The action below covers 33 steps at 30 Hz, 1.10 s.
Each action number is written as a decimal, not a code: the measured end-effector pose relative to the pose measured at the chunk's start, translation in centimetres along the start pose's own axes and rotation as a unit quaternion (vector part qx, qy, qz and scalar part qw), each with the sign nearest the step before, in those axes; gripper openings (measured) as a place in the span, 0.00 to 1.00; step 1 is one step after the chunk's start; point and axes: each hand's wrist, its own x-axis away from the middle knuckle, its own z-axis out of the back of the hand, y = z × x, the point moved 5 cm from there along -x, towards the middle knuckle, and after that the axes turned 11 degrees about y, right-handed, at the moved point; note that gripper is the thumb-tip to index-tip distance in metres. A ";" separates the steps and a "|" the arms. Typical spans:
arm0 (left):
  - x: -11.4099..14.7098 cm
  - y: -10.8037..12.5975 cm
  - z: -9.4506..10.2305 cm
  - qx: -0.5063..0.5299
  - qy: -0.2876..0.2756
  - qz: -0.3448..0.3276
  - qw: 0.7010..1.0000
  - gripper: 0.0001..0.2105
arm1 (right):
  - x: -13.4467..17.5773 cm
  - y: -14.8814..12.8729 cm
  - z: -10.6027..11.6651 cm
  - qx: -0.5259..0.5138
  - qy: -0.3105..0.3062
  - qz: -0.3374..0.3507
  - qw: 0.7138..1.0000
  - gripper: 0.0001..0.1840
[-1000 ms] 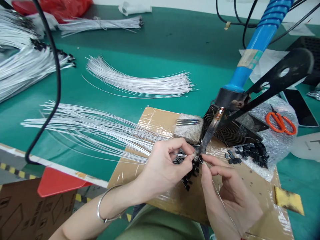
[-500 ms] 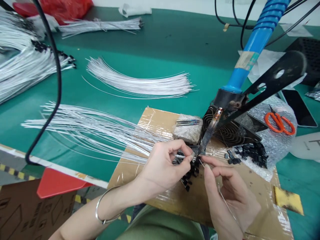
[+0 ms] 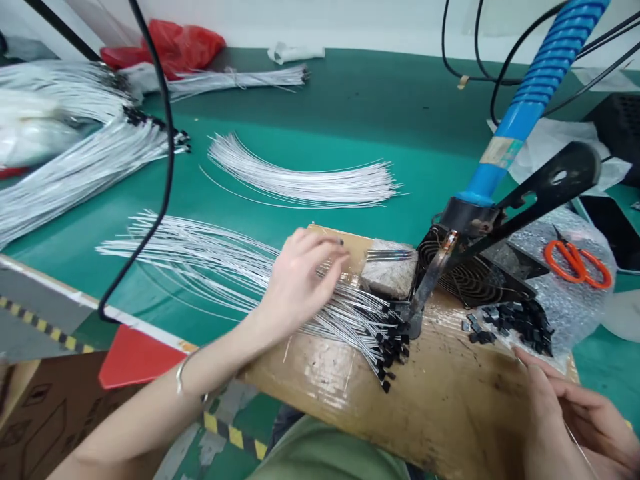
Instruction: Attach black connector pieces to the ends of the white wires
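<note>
My left hand [image 3: 303,277] hovers over a bundle of thin white wires [image 3: 200,253], its fingers loosely bent and apart, with nothing visible between them. Black connectors [image 3: 393,350] cap the right ends of these wires on the cardboard [image 3: 320,387]. At the lower right, my right hand [image 3: 570,413] is closed on a thin silvery wire [image 3: 575,440] that looks like solder. Its fingertips are close to a pile of small black connectors [image 3: 525,323] on bubble wrap. A soldering iron [image 3: 433,273] with a blue sleeve is fixed point-down beside the capped wire ends.
Behind the iron sits a black fan grille [image 3: 450,267]. A whitish block [image 3: 390,270] carries several metal pins. Orange scissors [image 3: 575,263] lie on the bubble wrap. Another white wire bundle [image 3: 305,180] rests farther back, and a black cable [image 3: 167,153] hangs at left.
My left hand has left the iron's tip and moved left over the wires, its fingers parting. My right hand has moved right towards the loose connectors, still with the thin wire. The view has shifted.
</note>
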 end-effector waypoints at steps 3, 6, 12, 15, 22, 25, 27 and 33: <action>-3.6 -4.3 -2.8 -0.082 -0.060 -0.015 0.995 0.11 | -0.1 -0.2 -0.4 0.011 0.021 -0.045 0.999 0.21; -6.6 -7.4 -5.6 -0.096 -0.091 -0.033 0.991 0.11 | -0.1 -0.5 -0.6 0.017 0.027 -0.056 0.998 0.23; -8.6 -8.9 -8.2 -0.063 -0.128 -0.064 0.988 0.14 | -0.4 -0.2 -0.4 0.035 0.044 -0.081 0.995 0.24; -8.8 -9.1 -7.6 -0.040 -0.121 -0.051 0.991 0.11 | -0.3 -0.2 -0.4 0.047 0.045 -0.079 0.995 0.23; -8.6 -9.4 -4.7 0.045 -0.068 0.047 0.996 0.07 | -0.3 0.5 0.0 0.035 0.061 -0.096 0.993 0.20; -8.0 -9.0 -3.9 0.086 -0.054 0.094 0.990 0.07 | -0.4 0.9 0.1 0.038 0.058 -0.099 0.993 0.19; -7.6 -8.4 -3.3 0.103 -0.046 0.117 0.987 0.09 | -0.3 0.9 0.2 0.037 0.062 -0.101 0.992 0.19; -5.6 -5.7 1.4 0.086 -0.027 0.130 0.987 0.10 | -0.3 0.0 -0.2 0.028 0.060 -0.119 0.991 0.20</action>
